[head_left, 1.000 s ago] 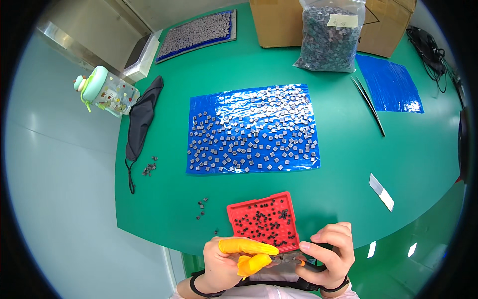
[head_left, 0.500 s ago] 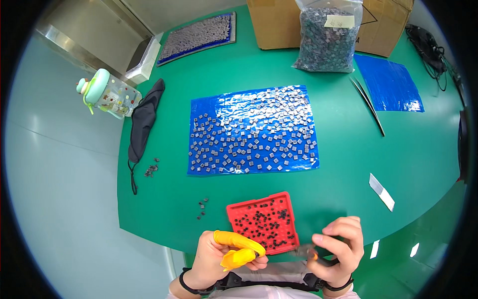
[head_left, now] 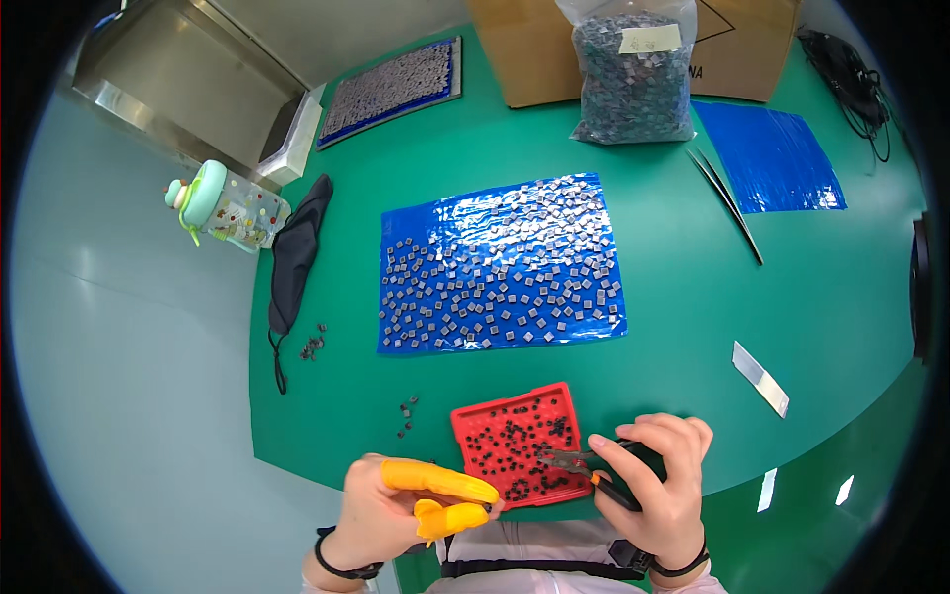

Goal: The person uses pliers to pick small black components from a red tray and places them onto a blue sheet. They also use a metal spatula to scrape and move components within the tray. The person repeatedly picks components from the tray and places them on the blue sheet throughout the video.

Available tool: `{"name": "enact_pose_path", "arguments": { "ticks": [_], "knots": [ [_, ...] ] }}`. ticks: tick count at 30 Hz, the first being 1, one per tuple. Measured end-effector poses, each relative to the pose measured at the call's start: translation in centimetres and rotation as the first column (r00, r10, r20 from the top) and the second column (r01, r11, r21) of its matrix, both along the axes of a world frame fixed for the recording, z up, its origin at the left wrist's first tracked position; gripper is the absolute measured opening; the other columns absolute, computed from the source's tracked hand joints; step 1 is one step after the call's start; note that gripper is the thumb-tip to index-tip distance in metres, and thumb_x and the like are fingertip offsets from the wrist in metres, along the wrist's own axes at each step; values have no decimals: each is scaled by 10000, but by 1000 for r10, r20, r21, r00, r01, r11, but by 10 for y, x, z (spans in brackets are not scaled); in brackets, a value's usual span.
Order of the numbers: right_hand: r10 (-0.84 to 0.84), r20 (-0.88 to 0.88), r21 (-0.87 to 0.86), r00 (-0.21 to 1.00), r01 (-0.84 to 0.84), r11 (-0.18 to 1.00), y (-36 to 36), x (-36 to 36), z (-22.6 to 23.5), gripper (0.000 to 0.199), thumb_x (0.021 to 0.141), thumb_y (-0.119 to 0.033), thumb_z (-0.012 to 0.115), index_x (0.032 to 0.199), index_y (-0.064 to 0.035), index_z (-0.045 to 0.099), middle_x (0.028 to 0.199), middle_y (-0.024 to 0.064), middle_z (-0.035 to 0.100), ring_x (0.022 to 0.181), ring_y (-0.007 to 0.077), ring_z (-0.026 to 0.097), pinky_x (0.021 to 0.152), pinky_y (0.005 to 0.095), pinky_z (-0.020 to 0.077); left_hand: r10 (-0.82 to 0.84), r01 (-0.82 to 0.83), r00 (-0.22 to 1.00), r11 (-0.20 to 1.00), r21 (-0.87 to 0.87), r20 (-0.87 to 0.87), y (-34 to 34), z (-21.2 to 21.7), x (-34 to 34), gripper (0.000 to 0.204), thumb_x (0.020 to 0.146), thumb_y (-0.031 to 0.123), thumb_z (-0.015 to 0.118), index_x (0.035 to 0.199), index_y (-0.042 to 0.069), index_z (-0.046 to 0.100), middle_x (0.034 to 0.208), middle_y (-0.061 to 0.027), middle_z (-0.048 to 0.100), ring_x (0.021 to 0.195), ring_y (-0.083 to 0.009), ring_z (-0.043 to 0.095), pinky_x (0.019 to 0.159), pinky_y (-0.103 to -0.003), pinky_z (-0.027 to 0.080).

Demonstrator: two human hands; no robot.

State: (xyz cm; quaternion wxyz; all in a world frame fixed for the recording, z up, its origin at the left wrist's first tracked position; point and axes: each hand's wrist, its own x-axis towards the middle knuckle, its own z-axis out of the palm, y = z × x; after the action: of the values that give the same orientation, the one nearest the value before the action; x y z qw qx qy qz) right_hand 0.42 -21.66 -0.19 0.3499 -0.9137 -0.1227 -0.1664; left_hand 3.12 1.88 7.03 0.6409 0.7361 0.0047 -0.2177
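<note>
While the left hand (head_left: 396,505) keeps its thumb and forefinger together, in yellow finger covers (head_left: 435,477), a small dark piece (head_left: 488,508) is pinched between their tips, just beside the near left part of the red tray (head_left: 459,431). The right hand (head_left: 663,485) has its fingers closed around the pliers (head_left: 569,462) with black and orange handles; the metal nose is above the tray, and I cannot tell if it touches anything there. In this tray, many black pieces (head_left: 515,436) lie scattered. To its left, some loose pieces (head_left: 407,414) rest on the green table (head_left: 673,327). Beyond the tray there is a blue sheet (head_left: 406,223), covered for the most part with small grey squares (head_left: 495,297). To the right of this sheet lie the tweezers (head_left: 730,203), and nearer, a white strip (head_left: 760,379). Farther away, a clear bag (head_left: 633,94) full of small pieces stands before a cardboard box (head_left: 524,49).
</note>
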Motion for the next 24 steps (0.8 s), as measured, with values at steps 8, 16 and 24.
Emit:
{"name": "enact_pose_path", "arguments": {
  "ticks": [8, 16, 24],
  "knots": [
    [31, -6, 35, 999, -31, 999, -3, 0, 1, 510, 548, -81, 759, 1051, -143, 706, 1064, 47, 574, 979, 260, 551, 840, 429, 340, -573, 192, 672, 747, 637, 470, -29, 10, 28, 199, 695, 95, 819, 884, 105, 758, 857, -2, 742, 564, -114, 648, 493, -200, 498],
    [14, 14, 101, 1000, -15, 995, -9, -1, -4, 515, 558, -86, 760, 1065, -151, 701, 1061, 47, 565, 975, 261, 553, 830, 430, 338, -526, 27, 751, 630, 776, 400, -28, 15, 41, 187, 710, 51, 809, 885, 56, 745, 781, -59, 717, 560, -138, 655, 495, -235, 515],
    [-63, 47, 119, 997, 57, 991, -10, -2, -4, 527, 531, -84, 750, 1053, -136, 701, 1058, 59, 563, 963, 269, 556, 819, 422, 347, -663, -62, 598, 521, 851, 450, -39, 18, 94, 170, 700, 52, 775, 864, 56, 732, 791, -60, 689, 628, -214, 651, 555, -300, 534]
  ]
}}
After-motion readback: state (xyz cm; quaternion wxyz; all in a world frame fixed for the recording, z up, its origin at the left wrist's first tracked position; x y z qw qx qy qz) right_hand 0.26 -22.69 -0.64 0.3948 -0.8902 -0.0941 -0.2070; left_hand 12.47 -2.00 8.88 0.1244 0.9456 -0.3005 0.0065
